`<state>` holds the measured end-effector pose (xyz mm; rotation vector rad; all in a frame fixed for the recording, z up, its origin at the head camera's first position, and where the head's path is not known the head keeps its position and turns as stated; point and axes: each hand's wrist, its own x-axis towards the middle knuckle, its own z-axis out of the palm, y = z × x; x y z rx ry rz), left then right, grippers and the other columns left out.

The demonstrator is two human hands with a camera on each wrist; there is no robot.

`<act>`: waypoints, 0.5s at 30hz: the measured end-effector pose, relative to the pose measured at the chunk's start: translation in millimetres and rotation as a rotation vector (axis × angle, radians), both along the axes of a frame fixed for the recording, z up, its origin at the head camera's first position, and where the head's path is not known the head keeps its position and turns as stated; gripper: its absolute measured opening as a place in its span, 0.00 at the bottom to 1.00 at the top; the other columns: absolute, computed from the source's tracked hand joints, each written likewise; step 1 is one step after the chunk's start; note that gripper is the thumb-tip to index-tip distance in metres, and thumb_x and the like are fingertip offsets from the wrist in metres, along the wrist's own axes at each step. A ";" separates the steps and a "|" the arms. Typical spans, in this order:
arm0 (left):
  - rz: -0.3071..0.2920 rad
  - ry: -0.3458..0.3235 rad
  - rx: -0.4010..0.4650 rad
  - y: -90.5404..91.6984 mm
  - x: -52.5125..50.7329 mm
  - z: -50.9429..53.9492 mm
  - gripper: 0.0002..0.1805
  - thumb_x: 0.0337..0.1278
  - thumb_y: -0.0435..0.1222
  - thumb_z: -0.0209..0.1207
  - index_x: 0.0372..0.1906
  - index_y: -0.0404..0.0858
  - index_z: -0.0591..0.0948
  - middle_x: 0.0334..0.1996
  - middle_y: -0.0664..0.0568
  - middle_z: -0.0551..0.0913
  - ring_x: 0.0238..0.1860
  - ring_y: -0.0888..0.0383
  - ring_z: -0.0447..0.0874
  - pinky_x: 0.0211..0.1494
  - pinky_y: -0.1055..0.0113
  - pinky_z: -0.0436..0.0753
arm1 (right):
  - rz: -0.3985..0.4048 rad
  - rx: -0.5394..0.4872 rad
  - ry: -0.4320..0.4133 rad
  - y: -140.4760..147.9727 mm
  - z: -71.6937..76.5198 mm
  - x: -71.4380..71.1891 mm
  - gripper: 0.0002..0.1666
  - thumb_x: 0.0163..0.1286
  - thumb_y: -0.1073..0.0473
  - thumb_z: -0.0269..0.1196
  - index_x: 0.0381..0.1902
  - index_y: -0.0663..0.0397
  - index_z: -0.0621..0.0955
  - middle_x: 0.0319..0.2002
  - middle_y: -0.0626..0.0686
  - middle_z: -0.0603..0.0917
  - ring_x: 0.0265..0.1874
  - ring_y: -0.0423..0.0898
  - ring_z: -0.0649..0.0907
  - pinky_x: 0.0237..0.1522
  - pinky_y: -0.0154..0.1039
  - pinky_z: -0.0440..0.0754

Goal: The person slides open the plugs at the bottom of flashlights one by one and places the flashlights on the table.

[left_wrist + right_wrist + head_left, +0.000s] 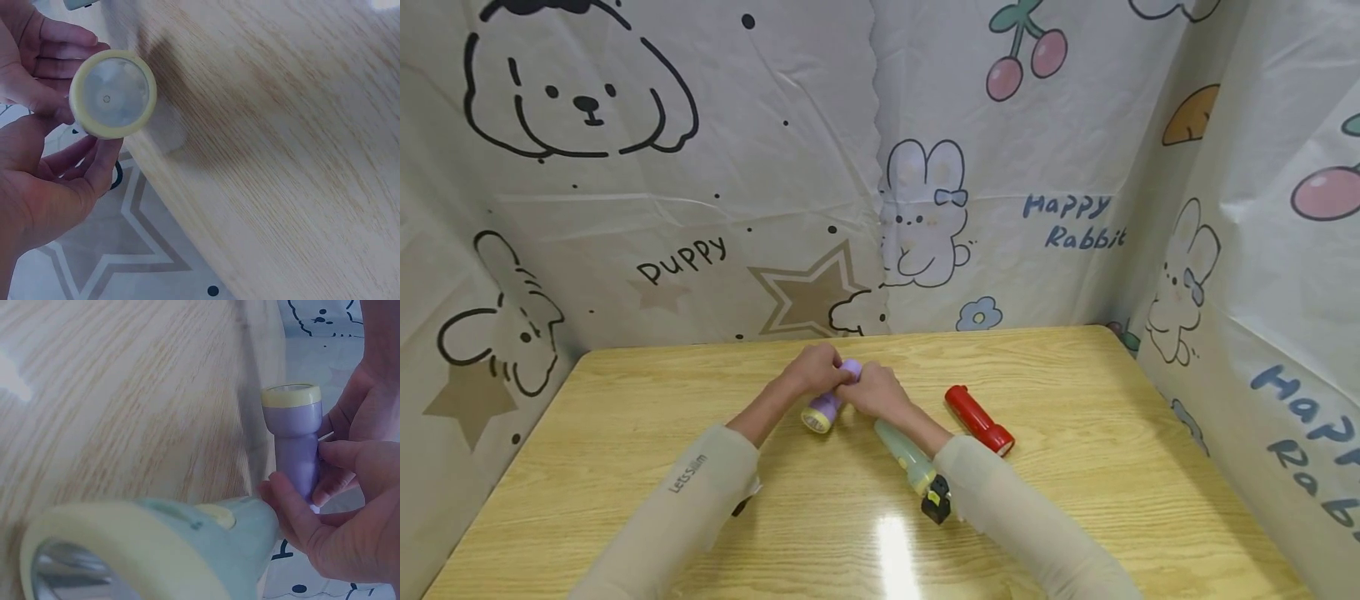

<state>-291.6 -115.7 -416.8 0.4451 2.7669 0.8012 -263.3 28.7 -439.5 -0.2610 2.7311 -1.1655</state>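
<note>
- So we're looking at a purple flashlight (pixel 824 406) near the middle of the head view, its lens (pixel 114 94) facing the lower left there.
- We're seeing the left hand (pixel 815 371) pinching the barrel, fingers and thumb closed on it.
- The right hand (pixel 876 390) is pinching it too, nearer the tail end; we're not managing to tell if it's lifted.
- Progress-wise, we're calling this mid-handling: both hands are holding the light, and its casing is looking whole. What's left, we're honestly not able to tell.
- Containers? We're not spotting any box or tray. If batteries are sitting inside the barrel, the casing is hiding them.
- Right of center and lower, a green flashlight (pixel 902 448) is lying partly behind the right forearm, no fingers on it.
- Farther right, a red flashlight (pixel 979 421) is lying untouched on the wooden table (pixel 625 433).
- Across the top, we're getting a cartoon-printed backdrop (pixel 805 167).
</note>
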 end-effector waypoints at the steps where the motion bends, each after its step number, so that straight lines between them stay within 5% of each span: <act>1: 0.004 0.007 0.002 0.2 0.5 0.4 0.25 0.62 0.38 0.62 0.11 0.42 0.67 0.10 0.58 0.63 0.14 0.65 0.59 0.17 0.75 0.59 | -0.002 -0.020 -0.004 -0.3 0.3 0.3 0.19 0.60 0.54 0.67 0.15 0.48 0.71 0.12 0.48 0.76 0.12 0.41 0.75 0.12 0.29 0.65; 6: 0.045 0.051 0.031 0.6 2.6 1.4 0.25 0.62 0.38 0.61 0.12 0.43 0.65 0.10 0.58 0.62 0.14 0.64 0.58 0.17 0.74 0.59 | -0.025 -0.112 -0.019 -2.4 2.4 0.9 0.15 0.61 0.58 0.66 0.17 0.52 0.75 0.18 0.55 0.84 0.15 0.45 0.81 0.13 0.28 0.70; 15: 0.146 0.134 0.089 5.6 7.2 7.5 0.19 0.61 0.38 0.63 0.16 0.38 0.72 0.13 0.55 0.67 0.16 0.61 0.63 0.19 0.71 0.62 | -0.060 -0.151 0.043 -6.1 8.6 -1.0 0.12 0.61 0.58 0.68 0.24 0.58 0.79 0.20 0.50 0.82 0.15 0.40 0.77 0.16 0.29 0.72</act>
